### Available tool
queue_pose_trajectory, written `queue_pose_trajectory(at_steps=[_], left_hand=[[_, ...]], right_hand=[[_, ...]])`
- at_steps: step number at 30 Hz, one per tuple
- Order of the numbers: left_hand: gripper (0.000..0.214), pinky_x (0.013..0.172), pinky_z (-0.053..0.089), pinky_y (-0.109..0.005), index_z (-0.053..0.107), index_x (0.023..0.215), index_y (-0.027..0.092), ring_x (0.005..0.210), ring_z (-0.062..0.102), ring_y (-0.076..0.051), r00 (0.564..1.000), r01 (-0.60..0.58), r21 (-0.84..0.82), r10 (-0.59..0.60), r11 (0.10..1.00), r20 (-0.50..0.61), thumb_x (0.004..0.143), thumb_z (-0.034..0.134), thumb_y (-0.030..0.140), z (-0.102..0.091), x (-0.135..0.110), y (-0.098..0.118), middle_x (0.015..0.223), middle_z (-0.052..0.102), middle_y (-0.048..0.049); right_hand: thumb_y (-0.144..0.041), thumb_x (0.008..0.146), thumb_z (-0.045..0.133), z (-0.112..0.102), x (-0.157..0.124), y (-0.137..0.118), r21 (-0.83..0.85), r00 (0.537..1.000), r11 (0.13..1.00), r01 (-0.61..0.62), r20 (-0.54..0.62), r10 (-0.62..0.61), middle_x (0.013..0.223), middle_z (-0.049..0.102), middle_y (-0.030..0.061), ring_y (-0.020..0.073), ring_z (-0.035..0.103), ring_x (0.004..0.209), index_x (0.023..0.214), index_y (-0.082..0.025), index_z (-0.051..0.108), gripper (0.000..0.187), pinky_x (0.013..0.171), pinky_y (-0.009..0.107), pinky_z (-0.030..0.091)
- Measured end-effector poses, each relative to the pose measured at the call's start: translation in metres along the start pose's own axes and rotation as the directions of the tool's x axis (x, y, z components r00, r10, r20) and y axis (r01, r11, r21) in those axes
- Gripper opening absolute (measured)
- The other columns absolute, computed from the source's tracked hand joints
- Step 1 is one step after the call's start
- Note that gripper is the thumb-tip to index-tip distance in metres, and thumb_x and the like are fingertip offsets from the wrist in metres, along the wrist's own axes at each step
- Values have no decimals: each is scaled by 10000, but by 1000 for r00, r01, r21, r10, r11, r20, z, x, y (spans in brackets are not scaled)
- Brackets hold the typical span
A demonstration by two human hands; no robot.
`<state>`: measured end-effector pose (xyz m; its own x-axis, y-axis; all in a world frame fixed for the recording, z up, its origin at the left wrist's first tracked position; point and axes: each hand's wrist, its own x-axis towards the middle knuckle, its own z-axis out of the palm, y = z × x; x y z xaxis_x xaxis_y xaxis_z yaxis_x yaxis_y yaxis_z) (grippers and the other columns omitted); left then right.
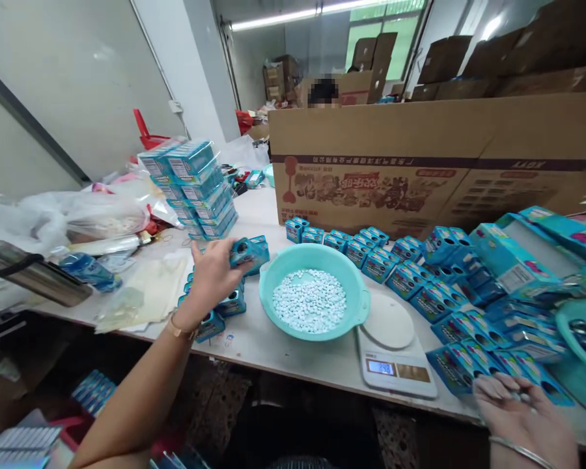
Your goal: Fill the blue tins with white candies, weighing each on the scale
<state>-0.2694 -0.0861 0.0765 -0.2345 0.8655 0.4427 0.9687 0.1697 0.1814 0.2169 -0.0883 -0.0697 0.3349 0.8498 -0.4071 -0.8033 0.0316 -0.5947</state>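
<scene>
At the left of the table, my left hand [215, 270] has its fingers closed on a small blue box [243, 251] with a round dark opening. More such boxes [232, 303] stand under and beside that hand. Down at the front right, my right hand [522, 413] is palm up, fingers curled around a few small pale candies [517, 395]. It lies just in front of rows of blue boxes [461, 365]. Between my hands is a turquoise basin [268, 290] holding many pale blue-white candies [310, 299]. Right of it sits a white kitchen scale [395, 355] with a lit display.
Wrapped blue cartons [195, 189] are stacked at the back left. A large cardboard sheet [420, 163] stands behind the boxes, with a person's head [323, 91] beyond. A steel flask [34, 273] and plastic bags lie left; another turquoise basin [566, 326] is far right.
</scene>
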Motion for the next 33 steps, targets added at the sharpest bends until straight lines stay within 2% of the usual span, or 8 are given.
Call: queue_pose_trajectory(at_steps=[3,6,15,23,26,29,31,33], left_hand=[[348,1025,212,-618,550,1024,176,1077,544,-331,991,67,96,-77,993,105,792,567,435,26,17,-34,1009,654,-112],[354,997,270,-584,556,1003,166,1073,550,-350,967,67,124,-95,990,235,788,552,447,57,29,-45,1003,659,-143],[416,989,283,-591,600,1025,168,1098,529,-376,883,13,122,-69,992,464,721,579,451,106,52,-60,1068,659,-173],[414,1054,182,-625,553,1122,113,1164,458,-372,931,-248,294,143,923,336,724,509,215,122,33,-44,1151,579,-200],[544,1042,226,-617,441,1260,81,1231,403,-393,967,-203,258,152,945,203,742,490,238,109,33,-31,1249,512,-239],[590,1042,295,-565,360,1337,136,1264,393,-382,970,-243,4,243,970,25,797,471,348,94,21,5,1300,489,-209],[645,1036,350,-513,314,1371,176,1248,432,-350,916,-393,-256,402,883,-19,803,501,420,89,-2,47,1318,492,-174],[700,1040,374,-478,263,1403,202,1259,444,-318,810,-523,-464,586,715,-10,802,543,424,91,-36,104,1359,476,-155]], right_hand=[[-109,800,416,29,-8,20,14,1000,1000,-1,-22,2,567,339,-43,71,321,403,664,-190,414,158,345,175,331],[-138,800,434,43,-14,33,38,1000,999,-27,4,27,556,309,-59,61,298,391,658,-187,405,153,342,162,313],[-127,789,450,23,-29,19,18,994,997,74,-84,-72,551,316,-63,67,312,379,660,-197,410,152,347,182,294],[-154,819,446,23,-32,19,61,995,996,60,-77,-55,533,348,-68,63,334,371,688,-195,413,142,350,168,309],[-181,823,481,15,-30,17,87,997,994,66,-45,-62,523,353,-76,58,329,370,694,-195,413,146,354,161,307],[-194,815,523,-1,-28,6,112,993,986,121,-23,-119,519,355,-82,50,334,372,680,-193,404,179,367,159,308],[-205,814,532,-13,-28,-4,132,985,976,174,-19,-173,515,357,-85,49,341,374,675,-194,404,190,373,161,309],[-218,816,533,-24,-30,-15,153,977,965,213,-17,-213,512,368,-85,51,352,377,680,-197,413,183,380,165,315]])
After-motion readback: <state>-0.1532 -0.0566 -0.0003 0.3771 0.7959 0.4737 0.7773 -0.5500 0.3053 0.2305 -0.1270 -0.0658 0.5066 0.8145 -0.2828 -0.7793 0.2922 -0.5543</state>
